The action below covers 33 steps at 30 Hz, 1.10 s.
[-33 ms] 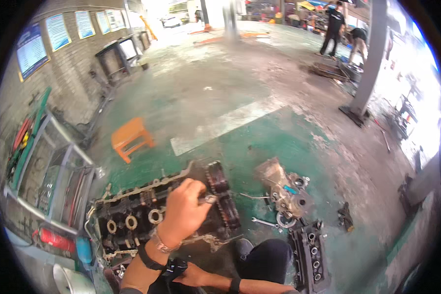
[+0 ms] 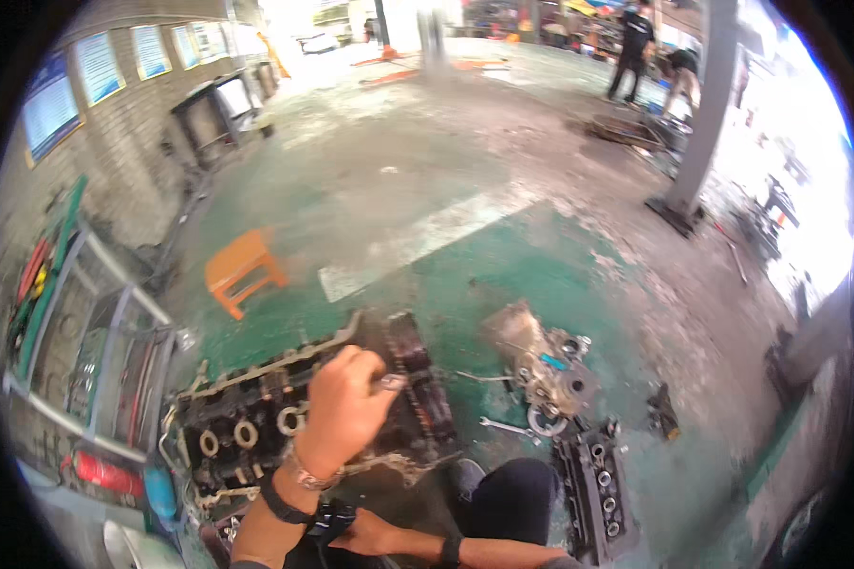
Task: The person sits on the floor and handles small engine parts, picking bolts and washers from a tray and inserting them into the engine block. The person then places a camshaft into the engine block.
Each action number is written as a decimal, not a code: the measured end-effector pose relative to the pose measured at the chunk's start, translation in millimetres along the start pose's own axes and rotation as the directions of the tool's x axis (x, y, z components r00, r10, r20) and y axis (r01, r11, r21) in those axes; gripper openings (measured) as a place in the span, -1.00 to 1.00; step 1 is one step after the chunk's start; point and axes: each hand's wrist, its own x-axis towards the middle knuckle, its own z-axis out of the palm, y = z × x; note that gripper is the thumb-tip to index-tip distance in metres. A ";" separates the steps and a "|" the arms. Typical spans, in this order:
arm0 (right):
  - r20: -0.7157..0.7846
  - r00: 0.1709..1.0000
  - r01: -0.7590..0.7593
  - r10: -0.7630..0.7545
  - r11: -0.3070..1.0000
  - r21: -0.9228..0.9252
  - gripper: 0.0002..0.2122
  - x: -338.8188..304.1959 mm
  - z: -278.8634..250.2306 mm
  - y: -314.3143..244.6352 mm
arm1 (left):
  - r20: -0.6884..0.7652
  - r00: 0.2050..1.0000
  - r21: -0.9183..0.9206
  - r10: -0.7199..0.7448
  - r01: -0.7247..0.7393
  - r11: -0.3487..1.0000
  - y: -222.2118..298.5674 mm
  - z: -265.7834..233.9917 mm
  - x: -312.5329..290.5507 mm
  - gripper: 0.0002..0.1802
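Observation:
My left hand (image 2: 346, 403) is closed in a fist above a dark, oily engine block (image 2: 256, 403) lying on the floor in front of me. A short metal end of a tool (image 2: 389, 382) sticks out at the right of the fist; the rest is hidden by my fingers. Lower down, my right hand (image 2: 368, 533) is close to a small black device (image 2: 332, 520) strapped at my left wrist. Its fingers are mostly hidden there, so their grip is unclear. Pale rings (image 2: 245, 434) show along the block.
Right of the block lie a metal engine cover (image 2: 531, 346), a combination wrench (image 2: 510, 427) and a dark cylinder-head part (image 2: 598, 488). An orange stool (image 2: 244, 270) stands beyond. At left are a metal rack (image 2: 114, 332) and a red cylinder (image 2: 107, 472). Two people work far right.
The surroundings have slid slightly left in the picture. Both hands hold nearly the same pose over and beside the engine block.

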 end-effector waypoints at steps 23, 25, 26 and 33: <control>0.118 0.992 -0.046 0.039 0.998 0.053 -0.70 -4.1 -21.5 -21.1 | 0.015 0.998 0.020 0.067 -0.068 0.997 14.0 3.5 1.9 -0.83; 0.132 0.990 -0.050 0.045 0.998 0.033 -0.69 -3.6 -23.3 -23.2 | 0.022 0.997 0.001 0.078 -0.078 0.997 14.3 3.8 1.5 -0.83; 0.138 0.989 -0.050 0.047 0.998 0.022 -0.69 -3.3 -23.6 -24.1 | 0.024 0.995 -0.020 0.092 -0.091 0.996 14.8 3.9 1.9 -0.82; 0.125 0.987 -0.109 0.102 0.993 0.046 -0.63 -4.8 -24.9 -29.7 | -0.038 0.998 -0.066 -0.057 0.055 0.996 20.8 2.1 1.2 -0.78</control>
